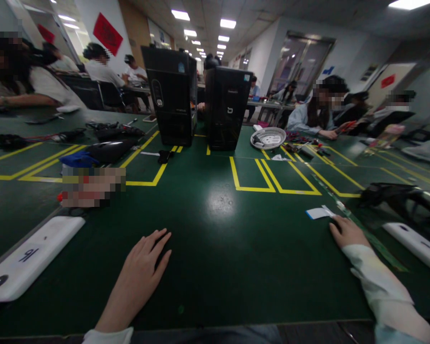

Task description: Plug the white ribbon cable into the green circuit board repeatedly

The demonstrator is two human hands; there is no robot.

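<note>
My left hand [145,265] lies palm down on the green table, fingers stretched out and slightly apart, with nothing in it. Farther right, my right hand [349,232] rests on the table with its fingers curled together. They close on the near end of a flat white ribbon cable [319,213], which is folded and has a blue edge at its far left end. The fingertips partly hide where they grip it.
Two black computer towers [172,95] stand at the table's far middle. White numbered devices [39,253] flank me left and right. A round grey-white basket [268,137], cables [9,141] and yellow tape outlines lie beyond. Other people sit around, including one at right [324,110].
</note>
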